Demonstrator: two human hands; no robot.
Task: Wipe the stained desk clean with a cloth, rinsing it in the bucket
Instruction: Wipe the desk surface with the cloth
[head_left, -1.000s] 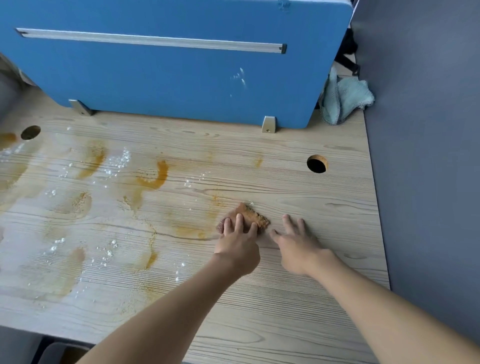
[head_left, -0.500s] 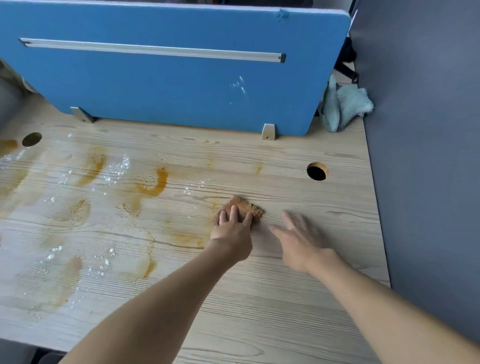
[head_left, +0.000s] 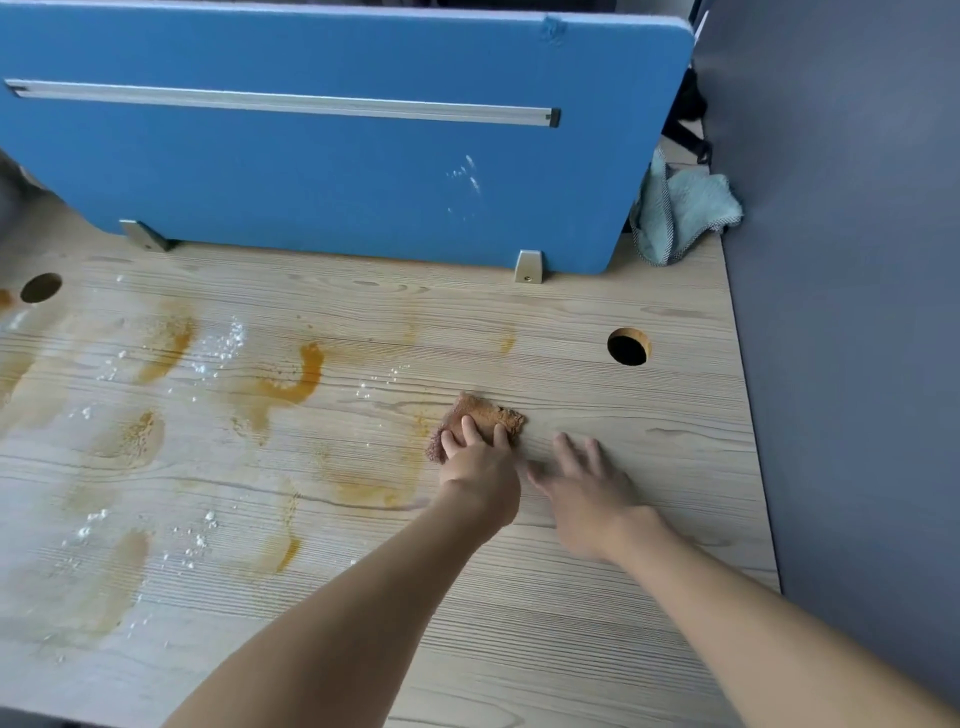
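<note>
Desk (head_left: 623, 597), pale woodgrain: orange stains (head_left: 306, 374) and white specks (head_left: 223, 343) covered its left half, at 9 o'clock from the cloth (head_left: 488, 413). The cloth, small, brown and soiled, lay flat near mid-desk. It was judged soft, light, damp and apt to bunch, best pressed from above or pinched at its far edge. Left hand (head_left: 480, 467) pressed it under extended fingers, unclenched. Right hand (head_left: 587, 493), blurred, was spread at the cloth's 4 o'clock, holding nothing. Cable hole (head_left: 628, 347) at 2 o'clock; teal rag (head_left: 685, 208) at 1 o'clock.

Two hands (head_left: 480, 470) (head_left: 587, 501), two cloths (head_left: 493, 414) (head_left: 691, 208), two cable holes (head_left: 628, 347) (head_left: 40, 287) — one blue divider (head_left: 311, 182).
</note>
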